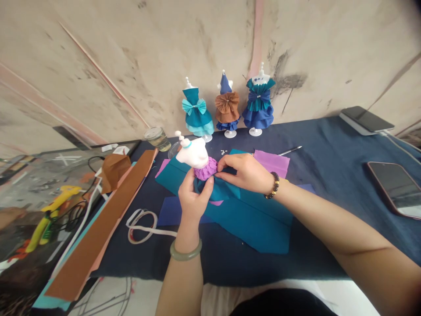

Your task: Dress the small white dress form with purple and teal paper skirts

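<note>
A small white mannequin [194, 152] lies tilted over teal cloth [259, 219], with a pleated purple ruffle [207, 169] round its waist. My left hand [194, 195] grips the mannequin from below, fingers closed on the ruffle and a teal skirt piece [223, 189]. My right hand [245, 173], with a dark bead bracelet at the wrist, presses its closed fingers onto the ruffle and teal piece from the right. A green bangle [185, 252] circles my left wrist.
Three dressed mini mannequins [226, 107] stand against the wall. Purple cloth [272, 161], a pen [289, 151], a glass jar [158, 138], a brown strip [98, 232], a white tape loop [141, 226], and a yellow glue gun [52, 215] lie around. Two phones [394, 186] rest at the right.
</note>
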Motion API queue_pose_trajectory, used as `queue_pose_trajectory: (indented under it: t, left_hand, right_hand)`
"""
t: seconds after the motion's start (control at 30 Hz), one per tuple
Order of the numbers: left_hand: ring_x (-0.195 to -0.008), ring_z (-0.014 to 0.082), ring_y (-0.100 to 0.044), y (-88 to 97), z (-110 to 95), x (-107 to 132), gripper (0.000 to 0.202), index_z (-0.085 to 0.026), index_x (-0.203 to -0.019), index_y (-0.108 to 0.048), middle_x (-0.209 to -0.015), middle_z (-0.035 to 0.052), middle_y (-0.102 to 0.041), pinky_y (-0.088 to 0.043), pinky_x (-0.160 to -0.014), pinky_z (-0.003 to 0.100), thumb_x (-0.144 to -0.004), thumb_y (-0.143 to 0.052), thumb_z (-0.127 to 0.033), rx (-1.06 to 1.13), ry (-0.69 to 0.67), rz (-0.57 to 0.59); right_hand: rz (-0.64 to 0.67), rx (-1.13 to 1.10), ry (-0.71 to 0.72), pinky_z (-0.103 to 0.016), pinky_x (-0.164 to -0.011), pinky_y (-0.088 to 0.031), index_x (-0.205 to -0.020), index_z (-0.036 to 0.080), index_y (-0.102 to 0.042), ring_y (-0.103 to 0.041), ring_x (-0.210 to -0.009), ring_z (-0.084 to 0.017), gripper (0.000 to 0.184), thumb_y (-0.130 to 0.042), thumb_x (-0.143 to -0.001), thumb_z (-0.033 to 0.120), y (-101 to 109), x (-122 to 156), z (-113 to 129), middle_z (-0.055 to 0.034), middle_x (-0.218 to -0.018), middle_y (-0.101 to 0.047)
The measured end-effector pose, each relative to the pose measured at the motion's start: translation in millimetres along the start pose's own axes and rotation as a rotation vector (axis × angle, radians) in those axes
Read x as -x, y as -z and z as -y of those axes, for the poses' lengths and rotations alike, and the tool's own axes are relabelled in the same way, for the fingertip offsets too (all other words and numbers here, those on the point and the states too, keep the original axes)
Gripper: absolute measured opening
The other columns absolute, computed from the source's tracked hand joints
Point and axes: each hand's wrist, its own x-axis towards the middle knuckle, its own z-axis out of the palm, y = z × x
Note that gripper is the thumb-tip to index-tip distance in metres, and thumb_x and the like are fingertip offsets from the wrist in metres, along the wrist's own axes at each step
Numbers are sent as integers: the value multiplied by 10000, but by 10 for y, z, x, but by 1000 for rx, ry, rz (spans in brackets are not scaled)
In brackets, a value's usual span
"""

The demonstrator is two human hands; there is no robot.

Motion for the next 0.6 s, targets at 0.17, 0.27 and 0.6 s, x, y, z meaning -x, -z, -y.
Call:
queue_pose_trajectory:
  t: [0.17, 0.27, 0.6]
  left_hand:
    - [-1045, 267, -676, -14, -9, -6, 393, -155, -1113, -668, -1021, 91, -728, -531, -972, 401, -780, -724, -357, 21, 14, -2]
    - [-1047, 268, -676, -21, -7, -10, 404, -155, -1101, -674, -1019, 91, -731, -527, -981, 408, -761, -743, -361, 22, 13, -10]
    - [-1071, 259, -648, -4, 30, -15, 385, -168, -1136, -647, -1088, 95, -687, -510, -991, 406, -802, -716, -346, 76, -21, 43]
  right_hand:
    - [0, -43, -92, -265, -688, -465, -863, 166, -605, -664, -763, -160, 96, -649, -884, 248, -12, -2, 28, -40, -842, -710]
    - [-10, -58, -162, -267, -698, -466, -870, 170, -591, -665, -774, -160, 119, -675, -867, 256, -3, -5, 52, -36, -847, -706]
    - [-65, -151, -173, -327, -746, -549, -1139, 182, -558, -647, -843, -178, 403, -742, -782, 219, 39, -15, 46, -59, -997, -648]
